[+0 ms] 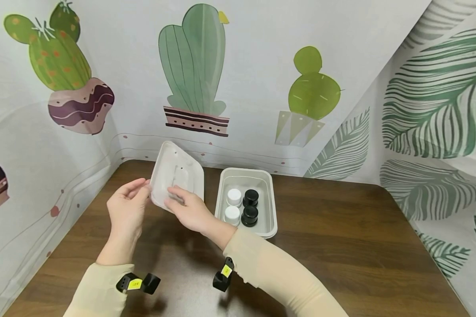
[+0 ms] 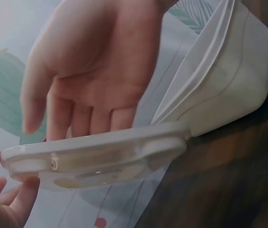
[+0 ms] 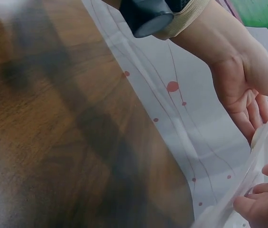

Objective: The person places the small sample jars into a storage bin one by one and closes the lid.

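A whitish plastic lid is held tilted up above the left part of the table. My left hand pinches it by its left edge, thumb on one face and fingers behind, as the left wrist view also shows. My right hand lies over the lid's inner face, its fingers extended and touching near the lower edge. From the left wrist view, the right hand's palm faces the camera, the fingertips hidden behind the lid. Right of the lid stands a cream plastic box without a cover.
Inside the box sit two small white-capped jars and two black ones. The brown wooden table ends at a cloth backdrop printed with cacti and leaves. A black wrist camera is strapped on each forearm.
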`<action>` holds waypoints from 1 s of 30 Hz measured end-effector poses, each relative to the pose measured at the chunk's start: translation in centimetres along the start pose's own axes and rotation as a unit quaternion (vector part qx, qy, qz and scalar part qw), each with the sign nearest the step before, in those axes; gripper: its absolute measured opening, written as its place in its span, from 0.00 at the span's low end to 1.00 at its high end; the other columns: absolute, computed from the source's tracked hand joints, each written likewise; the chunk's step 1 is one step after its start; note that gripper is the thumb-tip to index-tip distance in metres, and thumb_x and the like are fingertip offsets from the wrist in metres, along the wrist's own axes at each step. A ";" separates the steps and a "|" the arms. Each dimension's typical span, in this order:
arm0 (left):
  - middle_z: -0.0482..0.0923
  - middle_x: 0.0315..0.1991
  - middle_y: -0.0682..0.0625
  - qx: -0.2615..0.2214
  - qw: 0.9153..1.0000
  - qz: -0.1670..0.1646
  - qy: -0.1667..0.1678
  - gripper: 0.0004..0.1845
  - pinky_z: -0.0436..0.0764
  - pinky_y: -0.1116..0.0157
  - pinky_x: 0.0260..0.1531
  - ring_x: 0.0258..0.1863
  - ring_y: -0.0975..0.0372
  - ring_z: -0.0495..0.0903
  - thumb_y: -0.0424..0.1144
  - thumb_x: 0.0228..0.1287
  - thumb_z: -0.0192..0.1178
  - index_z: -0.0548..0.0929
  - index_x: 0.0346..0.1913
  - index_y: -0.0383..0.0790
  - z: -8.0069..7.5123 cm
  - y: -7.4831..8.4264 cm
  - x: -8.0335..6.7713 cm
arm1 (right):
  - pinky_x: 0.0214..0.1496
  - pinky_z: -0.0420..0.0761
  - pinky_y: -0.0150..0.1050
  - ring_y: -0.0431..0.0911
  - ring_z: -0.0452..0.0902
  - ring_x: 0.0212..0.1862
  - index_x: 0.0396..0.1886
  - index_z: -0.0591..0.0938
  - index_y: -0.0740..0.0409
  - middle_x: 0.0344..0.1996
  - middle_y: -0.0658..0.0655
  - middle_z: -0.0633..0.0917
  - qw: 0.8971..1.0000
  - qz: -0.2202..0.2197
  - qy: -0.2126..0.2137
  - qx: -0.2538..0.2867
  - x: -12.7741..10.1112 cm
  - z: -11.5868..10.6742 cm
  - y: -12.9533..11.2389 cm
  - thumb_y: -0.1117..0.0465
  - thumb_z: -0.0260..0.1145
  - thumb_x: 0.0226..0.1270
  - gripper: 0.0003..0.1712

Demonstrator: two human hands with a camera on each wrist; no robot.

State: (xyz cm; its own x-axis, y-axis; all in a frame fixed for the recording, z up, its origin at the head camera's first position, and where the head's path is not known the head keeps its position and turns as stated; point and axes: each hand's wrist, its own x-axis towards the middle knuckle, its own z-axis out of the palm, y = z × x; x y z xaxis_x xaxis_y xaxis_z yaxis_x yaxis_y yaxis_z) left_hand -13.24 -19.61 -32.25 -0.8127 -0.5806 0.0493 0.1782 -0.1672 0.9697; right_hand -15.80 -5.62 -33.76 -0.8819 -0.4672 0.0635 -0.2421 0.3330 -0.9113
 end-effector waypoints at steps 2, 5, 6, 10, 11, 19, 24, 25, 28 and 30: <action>0.85 0.26 0.59 0.011 1.000 0.009 -0.009 0.08 0.82 0.76 0.27 0.27 0.70 0.83 0.23 0.54 0.61 0.82 0.39 0.32 0.2 -0.2 -0.2 | 0.67 0.67 0.33 0.45 0.67 0.66 0.63 0.74 0.56 0.66 0.54 0.71 1.000 -0.001 0.008 0.008 0.1 0.0 -0.2 0.51 0.53 0.71 0.25; 0.84 0.26 0.62 0.041 0.998 0.033 -0.021 0.11 0.81 0.78 0.30 0.29 0.72 0.83 0.23 0.53 0.63 0.81 0.42 0.26 0.6 -0.7 -0.5 | 0.66 0.68 0.34 0.44 0.69 0.65 0.61 0.76 0.56 0.63 0.55 0.75 0.999 0.001 0.028 0.028 0.3 0.2 -0.3 0.51 0.52 0.72 0.24; 0.84 0.26 0.63 0.049 0.998 0.042 -0.026 0.12 0.81 0.79 0.31 0.29 0.73 0.83 0.23 0.53 0.64 0.81 0.42 0.25 0.7 -0.8 -0.6 | 0.66 0.69 0.34 0.44 0.69 0.65 0.60 0.77 0.56 0.62 0.54 0.76 0.999 0.004 0.033 0.040 0.3 0.2 -0.3 0.51 0.52 0.72 0.23; 0.83 0.28 0.66 0.100 0.990 0.084 -0.051 0.14 0.80 0.79 0.33 0.32 0.74 0.82 0.25 0.51 0.66 0.82 0.43 0.26 1.2 -1.4 -1.1 | 0.60 0.74 0.34 0.42 0.75 0.58 0.57 0.79 0.56 0.57 0.54 0.80 0.994 0.019 0.043 0.096 0.5 0.3 -0.4 0.51 0.50 0.74 0.22; 0.83 0.28 0.65 0.105 0.989 0.091 -0.058 0.14 0.80 0.79 0.34 0.32 0.73 0.83 0.25 0.51 0.67 0.82 0.43 0.27 1.3 -1.5 -1.2 | 0.58 0.76 0.35 0.41 0.76 0.56 0.57 0.80 0.57 0.55 0.55 0.81 0.992 0.023 0.044 0.116 0.5 0.3 -0.4 0.52 0.49 0.74 0.22; 0.83 0.34 0.64 0.103 0.979 0.132 -0.117 0.16 0.82 0.74 0.41 0.38 0.72 0.83 0.23 0.47 0.69 0.82 0.43 0.27 1.8 -1.9 -2.2 | 0.47 0.83 0.38 0.39 0.78 0.39 0.50 0.77 0.70 0.38 0.59 0.82 0.943 0.047 0.059 0.326 1.0 0.2 0.2 0.57 0.53 0.73 0.20; 0.84 0.39 0.60 0.082 0.978 0.138 -0.133 0.16 0.81 0.72 0.44 0.42 0.70 0.82 0.19 0.49 0.65 0.81 0.44 0.24 2.0 -2.5 -2.4 | 0.36 0.81 0.33 0.37 0.77 0.32 0.41 0.77 0.69 0.30 0.51 0.79 0.922 0.065 0.088 0.370 1.4 0.0 0.6 0.61 0.60 0.66 0.13; 0.84 0.40 0.57 0.079 0.979 0.133 -0.133 0.16 0.81 0.72 0.44 0.43 0.70 0.82 0.19 0.50 0.63 0.81 0.44 0.24 2.0 -2.6 -2.4 | 0.35 0.81 0.32 0.37 0.78 0.32 0.40 0.77 0.67 0.30 0.51 0.79 0.920 0.069 0.095 0.375 1.4 -0.1 0.7 0.61 0.60 0.65 0.11; 0.83 0.46 0.48 0.112 0.980 0.112 -0.124 0.15 0.80 0.77 0.44 0.48 0.69 0.80 0.22 0.55 0.59 0.80 0.47 0.26 1.8 -2.8 -2.4 | 0.36 0.81 0.33 0.39 0.79 0.34 0.39 0.76 0.64 0.32 0.52 0.80 0.910 0.074 0.110 0.394 1.3 -0.5 0.8 0.62 0.58 0.66 0.09; 0.80 0.51 0.43 0.147 0.978 0.090 -0.117 0.16 0.77 0.81 0.43 0.52 0.65 0.77 0.26 0.59 0.57 0.78 0.51 0.29 1.6 -2.9 -2.2 | 0.39 0.82 0.35 0.41 0.79 0.37 0.40 0.75 0.64 0.35 0.54 0.81 0.903 0.072 0.117 0.407 1.3 -0.9 0.8 0.62 0.55 0.68 0.08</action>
State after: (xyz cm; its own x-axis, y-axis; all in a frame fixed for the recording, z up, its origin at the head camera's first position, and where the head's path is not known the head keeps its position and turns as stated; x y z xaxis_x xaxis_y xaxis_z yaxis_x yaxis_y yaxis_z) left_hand -12.79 -16.58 -34.79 -0.8934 -0.3761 0.2457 0.1910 0.1771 0.9655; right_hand -17.46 -5.19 -34.03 -0.9650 -0.2490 -0.0817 0.1751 -0.3807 -0.9080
